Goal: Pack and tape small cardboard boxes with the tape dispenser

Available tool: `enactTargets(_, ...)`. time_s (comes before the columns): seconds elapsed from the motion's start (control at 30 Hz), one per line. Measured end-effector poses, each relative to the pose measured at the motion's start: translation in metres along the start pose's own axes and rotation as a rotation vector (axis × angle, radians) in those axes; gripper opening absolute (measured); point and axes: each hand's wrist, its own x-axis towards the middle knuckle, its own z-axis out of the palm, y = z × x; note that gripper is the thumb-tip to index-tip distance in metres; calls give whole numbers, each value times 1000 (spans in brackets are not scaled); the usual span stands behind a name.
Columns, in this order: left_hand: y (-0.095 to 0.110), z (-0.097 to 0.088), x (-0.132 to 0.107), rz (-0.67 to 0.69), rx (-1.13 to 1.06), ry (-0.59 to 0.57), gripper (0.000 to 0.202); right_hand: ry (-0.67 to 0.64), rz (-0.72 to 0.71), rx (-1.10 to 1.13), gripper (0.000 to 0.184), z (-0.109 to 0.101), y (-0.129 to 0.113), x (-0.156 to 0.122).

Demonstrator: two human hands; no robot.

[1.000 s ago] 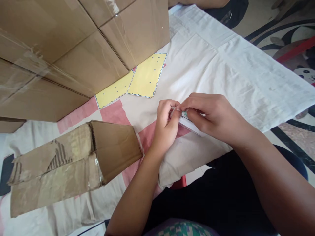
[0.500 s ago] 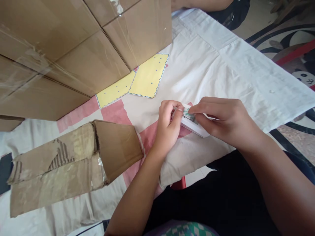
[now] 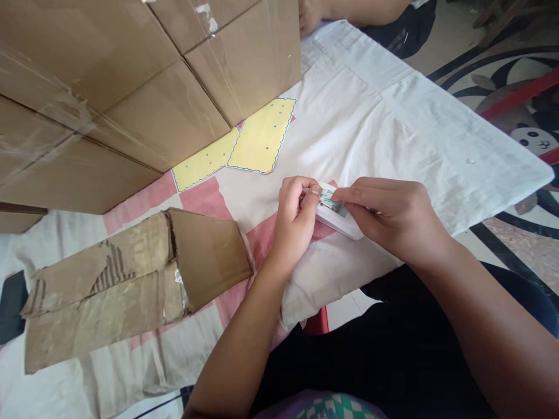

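Both of my hands meet over the cloth-covered table on one small white packet with a green and white label. My left hand pinches the packet's left end between thumb and fingers. My right hand grips it from the right, its fingertips on the label. The packet is tilted, its lower end near the cloth. Most of it is hidden by my fingers.
A stack of large taped cardboard boxes fills the far left. Two yellow dotted cards lie at their foot. A torn cardboard piece lies at the near left. Another person's arm shows at the top edge. A patterned floor mat lies to the right.
My right hand's fingers have slid a little to the right along the packet, uncovering more of the label. My left hand has kept its hold.
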Motion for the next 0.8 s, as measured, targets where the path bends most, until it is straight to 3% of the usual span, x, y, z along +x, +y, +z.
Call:
enactTargets(0.37, -2, 8, -6, -147, -32, 45, 9, 47, -14, -69, 29, 6, -2, -5)
enactTargets(0.8, -3, 10, -2, -128, -52, 50, 3, 15, -13, -205, 30, 8, -5, -1)
